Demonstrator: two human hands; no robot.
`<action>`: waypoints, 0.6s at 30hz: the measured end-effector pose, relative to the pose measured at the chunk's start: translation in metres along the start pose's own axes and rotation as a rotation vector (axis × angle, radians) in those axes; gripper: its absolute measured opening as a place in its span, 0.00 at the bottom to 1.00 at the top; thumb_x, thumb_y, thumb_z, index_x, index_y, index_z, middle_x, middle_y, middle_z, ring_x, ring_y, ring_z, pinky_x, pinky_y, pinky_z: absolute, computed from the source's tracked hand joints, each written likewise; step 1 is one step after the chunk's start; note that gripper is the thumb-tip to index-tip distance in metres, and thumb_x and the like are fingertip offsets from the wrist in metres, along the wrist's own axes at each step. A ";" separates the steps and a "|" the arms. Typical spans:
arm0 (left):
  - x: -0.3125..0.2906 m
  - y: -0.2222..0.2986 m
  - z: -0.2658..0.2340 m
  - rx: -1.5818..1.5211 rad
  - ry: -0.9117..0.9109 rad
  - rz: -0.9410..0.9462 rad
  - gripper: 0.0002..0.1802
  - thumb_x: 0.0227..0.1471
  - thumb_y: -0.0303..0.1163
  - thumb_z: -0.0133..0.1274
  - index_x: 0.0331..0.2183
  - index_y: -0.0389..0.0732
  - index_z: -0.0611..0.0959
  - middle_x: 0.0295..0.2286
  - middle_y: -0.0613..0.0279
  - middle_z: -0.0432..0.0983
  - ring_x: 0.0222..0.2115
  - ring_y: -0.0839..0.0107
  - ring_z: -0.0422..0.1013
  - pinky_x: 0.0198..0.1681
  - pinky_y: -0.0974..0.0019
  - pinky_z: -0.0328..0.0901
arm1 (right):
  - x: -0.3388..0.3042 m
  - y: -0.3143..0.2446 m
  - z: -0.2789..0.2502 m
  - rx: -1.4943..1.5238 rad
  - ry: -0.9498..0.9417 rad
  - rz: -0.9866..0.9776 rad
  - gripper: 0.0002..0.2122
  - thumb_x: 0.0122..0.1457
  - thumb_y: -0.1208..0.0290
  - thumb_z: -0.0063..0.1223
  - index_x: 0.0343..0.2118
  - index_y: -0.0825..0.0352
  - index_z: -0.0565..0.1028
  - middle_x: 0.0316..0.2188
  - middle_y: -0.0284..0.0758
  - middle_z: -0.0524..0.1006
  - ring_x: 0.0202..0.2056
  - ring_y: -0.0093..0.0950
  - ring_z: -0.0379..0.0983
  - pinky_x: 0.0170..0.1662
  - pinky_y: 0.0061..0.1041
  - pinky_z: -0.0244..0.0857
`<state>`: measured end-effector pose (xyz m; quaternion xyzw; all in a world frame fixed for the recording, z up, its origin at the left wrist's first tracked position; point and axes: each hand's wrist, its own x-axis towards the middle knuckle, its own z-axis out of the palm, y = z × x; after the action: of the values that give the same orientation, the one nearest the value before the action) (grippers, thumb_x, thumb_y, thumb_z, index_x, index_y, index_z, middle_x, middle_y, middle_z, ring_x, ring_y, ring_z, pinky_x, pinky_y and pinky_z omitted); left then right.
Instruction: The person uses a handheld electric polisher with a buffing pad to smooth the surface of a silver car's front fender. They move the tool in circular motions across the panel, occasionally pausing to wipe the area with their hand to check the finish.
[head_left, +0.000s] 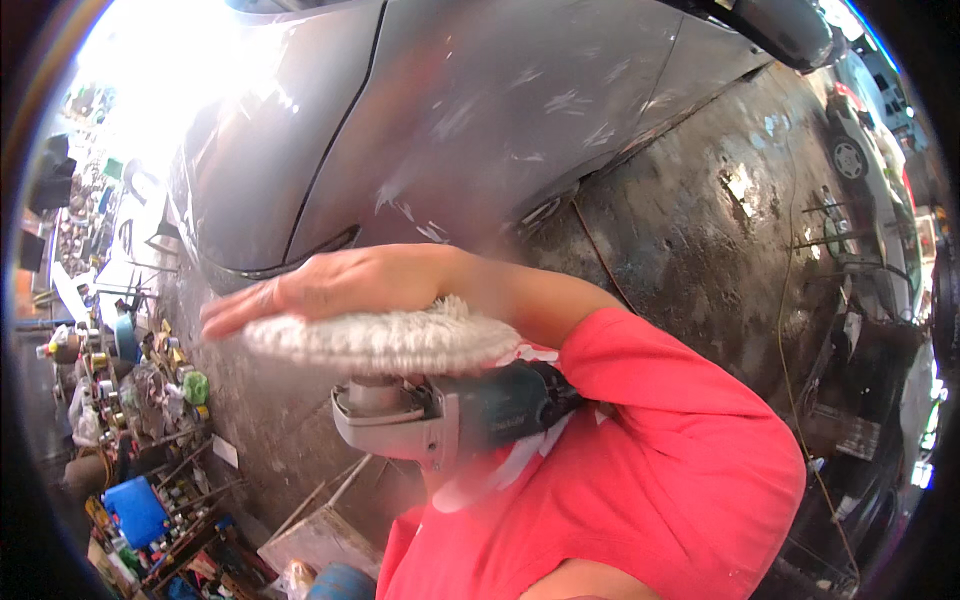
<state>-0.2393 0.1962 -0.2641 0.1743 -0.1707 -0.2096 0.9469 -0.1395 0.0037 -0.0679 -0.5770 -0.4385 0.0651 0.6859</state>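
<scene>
My right hand (350,282) lies flat along the upper face of a white wool polishing pad (380,340), fingers stretched out to the left. The pad is mounted on a power polisher (430,415) with a grey metal head and a dark green body, held sideways in front of my red shirt. My left hand is hidden; only a blurred skin-toned patch shows beneath the polisher's head, and I cannot make out its fingers. Beyond the pad stands a grey car's body panel (480,120) with whitish scuff marks.
Bottles, cans and tools crowd the left, with a blue container (138,510) among them. A cable (790,350) runs over the stained concrete floor (700,230). Another car (865,170) stands at the far right. A wing mirror (785,35) juts out at the top right.
</scene>
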 end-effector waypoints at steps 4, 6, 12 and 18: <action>0.012 -0.004 0.012 0.140 -0.027 0.138 0.41 0.52 0.69 0.37 0.56 0.50 0.66 0.51 0.46 0.67 0.47 0.46 0.68 0.50 0.37 0.61 | -0.087 0.038 0.006 0.052 0.052 0.303 0.36 0.56 0.54 0.48 0.65 0.63 0.51 0.62 0.43 0.58 0.60 0.40 0.56 0.62 0.33 0.48; 0.021 -0.007 0.019 0.185 0.096 0.211 0.41 0.52 0.69 0.36 0.56 0.50 0.66 0.51 0.46 0.66 0.47 0.46 0.68 0.50 0.37 0.62 | -0.157 0.056 0.012 0.010 0.100 0.496 0.39 0.53 0.58 0.54 0.65 0.63 0.50 0.60 0.44 0.61 0.58 0.41 0.60 0.60 0.34 0.52; 0.091 -0.061 0.042 0.537 0.796 0.479 0.42 0.53 0.68 0.36 0.60 0.50 0.61 0.53 0.53 0.65 0.49 0.50 0.68 0.53 0.42 0.64 | -0.236 0.053 0.023 -0.524 0.435 0.851 0.56 0.36 0.60 0.71 0.66 0.59 0.42 0.51 0.51 0.70 0.50 0.48 0.69 0.53 0.38 0.64; 0.140 -0.127 0.054 0.532 0.688 0.076 0.36 0.58 0.61 0.39 0.57 0.44 0.65 0.50 0.59 0.68 0.50 0.63 0.67 0.51 0.55 0.66 | -0.308 0.105 0.003 -0.477 0.792 0.789 0.53 0.32 0.61 0.75 0.63 0.61 0.51 0.47 0.48 0.74 0.48 0.45 0.72 0.53 0.38 0.65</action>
<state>-0.1842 0.0099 -0.2330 0.4656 0.1002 -0.0532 0.8777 -0.2846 -0.1429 -0.3192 -0.8142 0.0942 -0.0053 0.5729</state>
